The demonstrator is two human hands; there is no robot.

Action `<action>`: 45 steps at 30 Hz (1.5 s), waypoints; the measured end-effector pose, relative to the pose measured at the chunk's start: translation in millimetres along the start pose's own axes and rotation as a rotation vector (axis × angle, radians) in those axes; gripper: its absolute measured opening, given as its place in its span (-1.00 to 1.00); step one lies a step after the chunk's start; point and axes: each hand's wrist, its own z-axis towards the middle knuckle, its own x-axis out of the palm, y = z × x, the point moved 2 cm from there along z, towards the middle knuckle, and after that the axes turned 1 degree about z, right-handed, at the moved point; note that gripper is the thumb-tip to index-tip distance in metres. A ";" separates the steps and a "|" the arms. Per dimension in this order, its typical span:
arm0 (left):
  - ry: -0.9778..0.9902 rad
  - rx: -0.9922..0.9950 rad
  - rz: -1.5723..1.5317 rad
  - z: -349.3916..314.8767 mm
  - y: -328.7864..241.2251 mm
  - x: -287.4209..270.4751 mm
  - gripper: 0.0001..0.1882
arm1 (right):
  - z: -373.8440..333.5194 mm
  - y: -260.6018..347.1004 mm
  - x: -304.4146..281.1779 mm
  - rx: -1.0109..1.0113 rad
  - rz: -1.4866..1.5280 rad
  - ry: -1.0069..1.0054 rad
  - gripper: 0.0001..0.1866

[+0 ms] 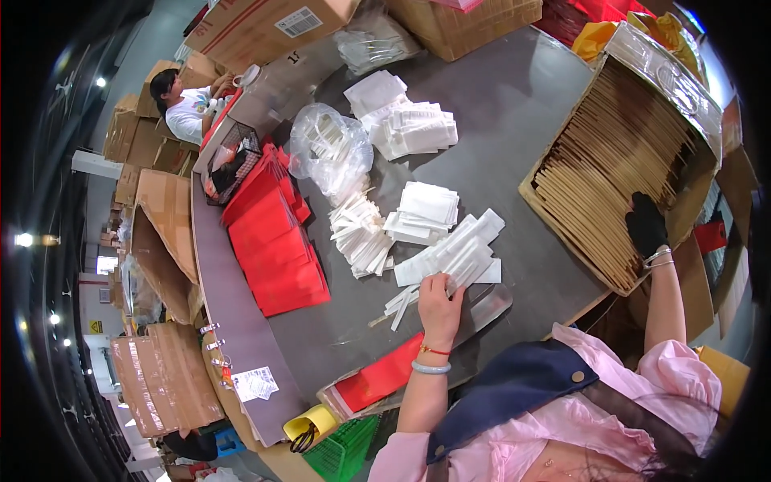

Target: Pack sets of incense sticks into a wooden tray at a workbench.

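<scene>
My left hand point(440, 312), bare with a bracelet at the wrist, bends its fingers closed at the near edge of a fanned pile of flat white packets point(462, 249). A few narrow white strips point(399, 305) lie beside its fingertips. Over to the right, my right hand point(646, 225) wears a black glove. It rests, fingers stretched out, on closely packed thin tan pieces point(614, 169) in an open cardboard box point(554, 210); whether these are sticks or card edges I cannot tell. Below my left hand lies a red sheet point(379, 373) in a shallow tray.
More white packets point(414, 128) and a clear plastic bag point(329, 145) of white pieces lie farther back. Red envelopes point(273, 233) are spread on the left, near a black wire basket point(231, 165). Cardboard boxes point(265, 32) line the far edge. A yellow cup point(312, 426) hangs near the front corner. Another person point(183, 108) works beyond.
</scene>
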 end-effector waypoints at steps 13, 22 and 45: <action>-0.057 -0.018 -0.044 -7.1 -3.1 -6.9 -0.72 | -5.5 -34.7 7.8 0.047 0.173 -0.455 -0.72; 0.196 -0.008 0.126 -61.4 10.3 -46.8 -0.67 | -87.4 162.1 59.8 -0.367 1.084 0.286 -0.88; 0.103 0.095 0.206 -82.8 2.0 -40.0 -0.18 | -122.8 204.4 157.5 -0.706 0.671 0.435 -0.82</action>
